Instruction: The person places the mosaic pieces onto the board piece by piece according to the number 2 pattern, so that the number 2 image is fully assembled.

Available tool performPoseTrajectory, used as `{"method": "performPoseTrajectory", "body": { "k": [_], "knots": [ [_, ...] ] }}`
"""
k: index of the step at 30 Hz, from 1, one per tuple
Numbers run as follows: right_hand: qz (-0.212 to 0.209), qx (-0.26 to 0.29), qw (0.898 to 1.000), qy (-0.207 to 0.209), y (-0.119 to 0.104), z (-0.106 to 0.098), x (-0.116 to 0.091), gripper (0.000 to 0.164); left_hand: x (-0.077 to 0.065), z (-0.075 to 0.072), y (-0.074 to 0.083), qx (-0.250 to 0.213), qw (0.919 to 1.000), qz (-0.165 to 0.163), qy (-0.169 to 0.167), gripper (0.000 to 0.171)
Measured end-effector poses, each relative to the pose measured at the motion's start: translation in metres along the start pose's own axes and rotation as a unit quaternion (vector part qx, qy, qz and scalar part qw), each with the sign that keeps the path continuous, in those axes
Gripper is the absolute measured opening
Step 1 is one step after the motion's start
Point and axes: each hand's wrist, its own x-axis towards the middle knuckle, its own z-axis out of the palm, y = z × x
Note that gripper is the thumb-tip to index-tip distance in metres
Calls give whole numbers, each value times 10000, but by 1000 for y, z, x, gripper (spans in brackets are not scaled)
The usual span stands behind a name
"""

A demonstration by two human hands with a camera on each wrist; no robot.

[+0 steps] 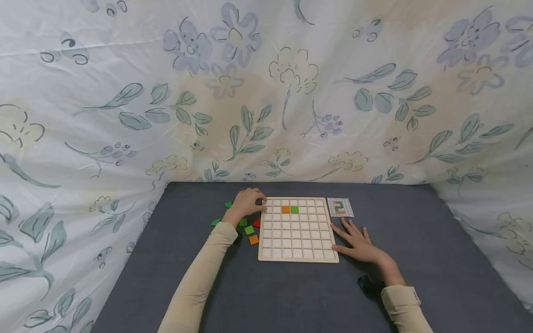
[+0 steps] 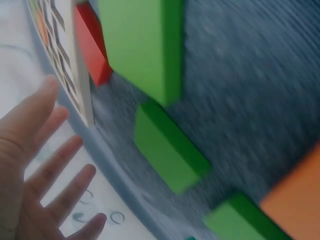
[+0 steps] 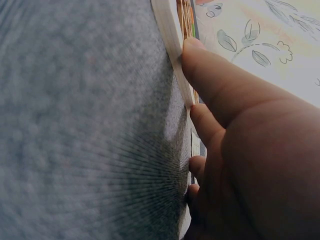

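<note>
A pale wooden grid board (image 1: 298, 261) lies on the dark cloth, with an orange square tile (image 1: 285, 209) and a green square tile (image 1: 294, 209) side by side in its second row from the far edge. My left hand (image 1: 246, 203) is at the board's far left corner; the left wrist view shows its fingers (image 2: 64, 197) spread apart and nothing held. Touching the board's right edge, my right hand (image 1: 357, 241) has its thumb and fingers spread. In the right wrist view, the thumb (image 3: 215, 75) rests against the board's rim.
Left of the board lie loose tiles: a red one (image 1: 256, 223), a light green one (image 1: 249, 230), an orange one (image 1: 253, 239) and several more greens, partly hidden by the left arm. A printed pattern card (image 1: 340, 207) lies beyond the right hand. Floral fabric (image 1: 266, 92) hangs behind.
</note>
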Motion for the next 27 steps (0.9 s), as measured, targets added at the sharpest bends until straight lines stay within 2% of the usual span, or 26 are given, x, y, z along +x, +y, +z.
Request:
{"method": "performPoseTrajectory", "body": {
  "k": [7,13,19,27],
  "knots": [
    [129,-60,9998,-153,5,2,0,69,-7,-2,-15,101,9999,-85,104,34],
    [247,-78,9996,-139,-1,-1,0,69,-13,-1,-33,240,9994,-222,124,33],
    [337,-207,9990,-207,-2,-2,0,70,-20,-4,-46,135,9990,-424,60,34],
    [335,-172,9991,-202,-2,-1,0,70,-31,-9,-62,25,9988,-469,139,33]
  ]
}}
